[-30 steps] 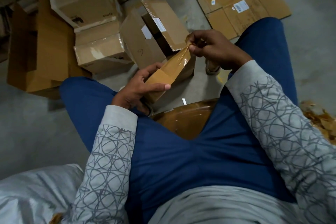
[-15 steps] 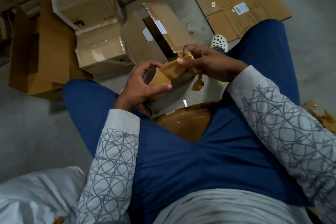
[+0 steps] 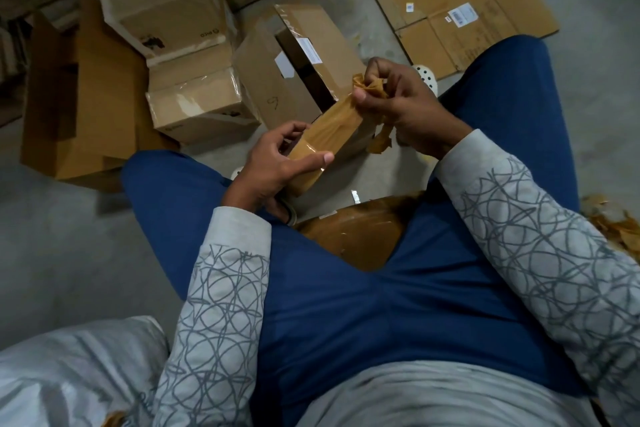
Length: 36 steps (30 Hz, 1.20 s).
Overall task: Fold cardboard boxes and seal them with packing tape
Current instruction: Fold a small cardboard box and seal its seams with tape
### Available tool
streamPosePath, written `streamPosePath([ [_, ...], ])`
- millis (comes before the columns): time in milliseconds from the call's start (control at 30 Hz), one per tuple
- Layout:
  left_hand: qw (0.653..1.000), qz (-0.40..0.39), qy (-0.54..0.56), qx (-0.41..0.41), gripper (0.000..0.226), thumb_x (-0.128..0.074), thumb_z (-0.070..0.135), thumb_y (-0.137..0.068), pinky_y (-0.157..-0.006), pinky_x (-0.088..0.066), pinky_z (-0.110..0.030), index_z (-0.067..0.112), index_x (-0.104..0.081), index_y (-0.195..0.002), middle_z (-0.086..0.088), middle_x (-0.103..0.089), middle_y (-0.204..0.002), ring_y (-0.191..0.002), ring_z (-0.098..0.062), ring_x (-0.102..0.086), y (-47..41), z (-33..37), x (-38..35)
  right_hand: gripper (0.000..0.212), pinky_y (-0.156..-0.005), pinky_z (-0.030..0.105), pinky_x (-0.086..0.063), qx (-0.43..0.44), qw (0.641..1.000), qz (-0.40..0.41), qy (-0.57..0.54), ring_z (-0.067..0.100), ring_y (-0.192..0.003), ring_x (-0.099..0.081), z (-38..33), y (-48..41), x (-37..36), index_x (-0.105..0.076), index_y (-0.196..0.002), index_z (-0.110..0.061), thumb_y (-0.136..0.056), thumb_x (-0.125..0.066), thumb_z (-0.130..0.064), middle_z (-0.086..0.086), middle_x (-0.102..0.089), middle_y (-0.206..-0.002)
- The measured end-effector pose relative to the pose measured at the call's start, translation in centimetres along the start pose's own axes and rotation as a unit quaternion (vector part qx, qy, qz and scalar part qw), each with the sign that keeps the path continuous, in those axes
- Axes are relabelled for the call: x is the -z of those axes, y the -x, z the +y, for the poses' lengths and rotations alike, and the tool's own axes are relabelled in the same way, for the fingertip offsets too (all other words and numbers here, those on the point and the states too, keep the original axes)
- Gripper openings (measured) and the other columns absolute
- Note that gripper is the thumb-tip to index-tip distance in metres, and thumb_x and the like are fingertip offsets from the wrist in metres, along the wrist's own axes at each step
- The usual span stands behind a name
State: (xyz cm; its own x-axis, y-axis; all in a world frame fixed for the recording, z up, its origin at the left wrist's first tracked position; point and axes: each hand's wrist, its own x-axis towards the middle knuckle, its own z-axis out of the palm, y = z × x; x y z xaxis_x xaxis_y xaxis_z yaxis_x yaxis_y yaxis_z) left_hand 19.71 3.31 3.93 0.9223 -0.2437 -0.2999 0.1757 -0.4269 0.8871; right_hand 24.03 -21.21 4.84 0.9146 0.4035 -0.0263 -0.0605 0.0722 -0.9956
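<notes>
Gripping one tape roll [image 3: 306, 163], left hand [image 3: 273, 173] curls round it between the knees. Right hand [image 3: 405, 111] pinches the crumpled end of one taut strip [image 3: 337, 121]. Nearest on floor [image 3: 52, 253]: one open box [image 3: 270, 80], one taped box [image 3: 197, 107], one larger box [image 3: 162, 0], one flat sheet [image 3: 450, 3].

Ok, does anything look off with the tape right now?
Yes. The strip off the tape roll in the left hand is bunched where the right hand pinches it, with a ragged piece dangling below. Crumpled tape scraps lie on the floor at right.
</notes>
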Motion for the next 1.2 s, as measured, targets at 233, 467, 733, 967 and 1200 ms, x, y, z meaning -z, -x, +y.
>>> streamPosePath([
  [233, 0.996, 0.012, -0.051, 0.068, 0.081, -0.089, 0.061, -0.060, -0.080, -0.052, -0.027, 0.029, -0.060, -0.128, 0.006, -0.061, -0.123, -0.110, -0.013, -0.060, -0.4, -0.8, 0.0, 0.020, -0.073, 0.025, -0.053, 0.046, 0.997, 0.064, 0.009, 0.014, -0.087, -0.062, -0.4, -0.3, 0.9, -0.047, -0.086, -0.017, -0.097, -0.060, -0.006, 0.001, -0.057, -0.090],
  [467, 0.993, -0.045, -0.054, 0.095, 0.057, -0.084, 0.051, -0.075, -0.093, -0.051, -0.038, 0.051, -0.053, -0.123, 0.009, -0.051, -0.132, -0.121, -0.017, -0.052, -0.3, -1.2, 0.9, 0.023, -0.076, 0.046, -0.058, 0.032, 0.982, 0.039, 0.182, 0.031, -0.090, -0.064, 0.3, -1.0, 2.3, -0.049, -0.083, -0.027, -0.094, -0.068, -0.020, -0.001, -0.058, -0.088],
  [733, 0.991, -0.011, -0.007, 0.130, 0.062, -0.086, 0.045, -0.065, -0.083, -0.044, -0.036, 0.041, -0.062, -0.122, 0.008, -0.055, -0.120, -0.112, -0.020, -0.053, -1.2, -0.8, 1.3, 0.024, -0.077, 0.037, -0.057, -0.027, 0.963, 0.062, 0.260, 0.015, -0.090, -0.064, 1.0, -1.6, 3.5, -0.060, -0.085, -0.021, -0.085, -0.079, -0.036, -0.003, -0.064, -0.096],
  [967, 0.993, 0.007, 0.010, 0.116, 0.063, -0.083, 0.050, -0.052, -0.078, -0.043, -0.033, 0.032, -0.073, -0.111, -0.002, -0.059, -0.125, -0.110, -0.021, -0.056, -1.3, -0.9, 1.9, 0.022, -0.072, 0.034, -0.060, -0.024, 0.969, 0.111, 0.218, 0.019, -0.083, -0.071, 0.8, -1.3, 3.9, -0.071, -0.087, -0.022, -0.076, -0.089, -0.028, 0.000, -0.072, -0.088],
  [1200, 0.992, 0.031, 0.019, 0.117, 0.055, -0.083, 0.045, -0.053, -0.078, -0.043, -0.034, 0.027, -0.074, -0.104, -0.004, -0.065, -0.116, -0.106, -0.025, -0.059, -1.1, -1.5, 2.6, 0.022, -0.087, 0.026, -0.058, 0.007, 0.982, 0.056, 0.183, 0.016, -0.094, -0.073, -0.4, -0.5, 4.3, -0.076, -0.101, -0.010, -0.083, -0.078, 0.001, 0.006, -0.075, -0.097],
])
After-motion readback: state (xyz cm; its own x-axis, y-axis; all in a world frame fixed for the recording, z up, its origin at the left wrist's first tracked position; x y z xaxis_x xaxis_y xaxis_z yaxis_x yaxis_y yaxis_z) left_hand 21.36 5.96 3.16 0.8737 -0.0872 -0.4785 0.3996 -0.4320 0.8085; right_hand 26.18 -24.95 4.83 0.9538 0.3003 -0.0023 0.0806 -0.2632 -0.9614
